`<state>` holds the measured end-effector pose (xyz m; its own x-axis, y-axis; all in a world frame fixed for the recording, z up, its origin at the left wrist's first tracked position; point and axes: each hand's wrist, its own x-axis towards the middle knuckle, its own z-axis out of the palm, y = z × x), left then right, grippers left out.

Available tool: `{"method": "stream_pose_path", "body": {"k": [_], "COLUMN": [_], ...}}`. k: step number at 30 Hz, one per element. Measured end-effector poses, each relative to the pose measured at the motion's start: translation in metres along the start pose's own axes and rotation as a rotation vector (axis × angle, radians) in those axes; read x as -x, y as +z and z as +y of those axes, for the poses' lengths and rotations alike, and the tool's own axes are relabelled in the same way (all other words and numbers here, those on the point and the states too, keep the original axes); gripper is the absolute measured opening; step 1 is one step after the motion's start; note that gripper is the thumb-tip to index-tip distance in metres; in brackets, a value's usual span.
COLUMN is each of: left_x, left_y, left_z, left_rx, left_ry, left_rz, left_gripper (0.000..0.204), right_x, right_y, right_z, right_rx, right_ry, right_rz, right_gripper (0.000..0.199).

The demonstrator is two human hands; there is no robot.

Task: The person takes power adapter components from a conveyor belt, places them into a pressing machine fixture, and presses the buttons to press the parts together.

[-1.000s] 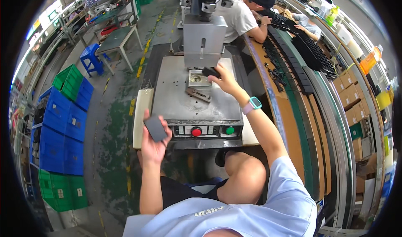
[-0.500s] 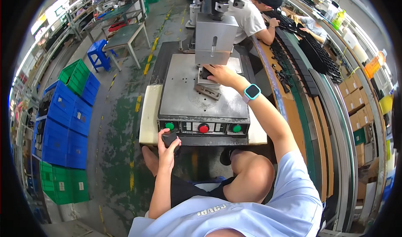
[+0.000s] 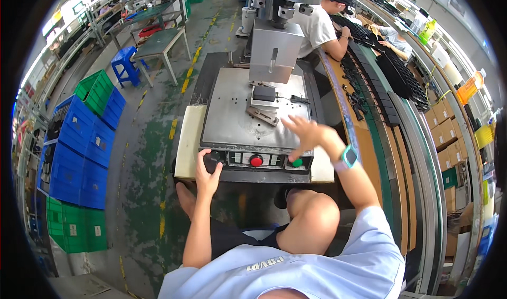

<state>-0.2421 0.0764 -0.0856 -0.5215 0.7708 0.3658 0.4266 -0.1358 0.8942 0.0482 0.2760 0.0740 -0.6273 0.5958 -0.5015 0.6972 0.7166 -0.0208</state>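
Note:
I sit at a grey press machine (image 3: pixel 232 114). A small black part (image 3: pixel 264 93) lies in the fixture on its plate, under the press head (image 3: pixel 275 48). My right hand (image 3: pixel 309 133) hovers open with spread fingers over the plate's near right corner, just above a green button (image 3: pixel 297 163); a teal watch (image 3: pixel 348 156) is on that wrist. My left hand (image 3: pixel 207 173) is at the left end of the control panel, fingers around a small dark part (image 3: pixel 212 158) and covering the left button. A red button (image 3: pixel 256 160) sits mid-panel.
Blue crates (image 3: pixel 74 151) and green crates (image 3: pixel 95 90) stand stacked on the left, with a blue stool (image 3: pixel 125 64) and a metal table (image 3: pixel 161 40) beyond. A conveyor (image 3: pixel 401 103) with black parts runs along the right. Another person (image 3: pixel 322 22) works behind the press. Cardboard boxes (image 3: pixel 449 125) stand far right.
My right hand left the black part in the fixture and pulled back toward the right button. My left hand brought its dark part up from beside the machine to the panel's left end.

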Motion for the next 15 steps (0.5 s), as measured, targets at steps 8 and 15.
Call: {"method": "stream_pose_path", "body": {"k": [8, 15], "left_x": [-0.012, -0.013], "left_y": [0.026, 0.092], "left_z": [0.104, 0.188], "left_rx": [0.858, 0.453], "left_ry": [-0.282, 0.077], "left_rz": [-0.319, -0.658], "left_gripper": [0.057, 0.067], "right_x": [0.05, 0.115], "right_y": [0.069, 0.027], "right_z": [-0.039, -0.016], "right_rx": [-0.463, -1.459], "right_ry": [-0.369, -0.303], "right_rz": [0.653, 0.228], "right_gripper": [0.117, 0.053]}}
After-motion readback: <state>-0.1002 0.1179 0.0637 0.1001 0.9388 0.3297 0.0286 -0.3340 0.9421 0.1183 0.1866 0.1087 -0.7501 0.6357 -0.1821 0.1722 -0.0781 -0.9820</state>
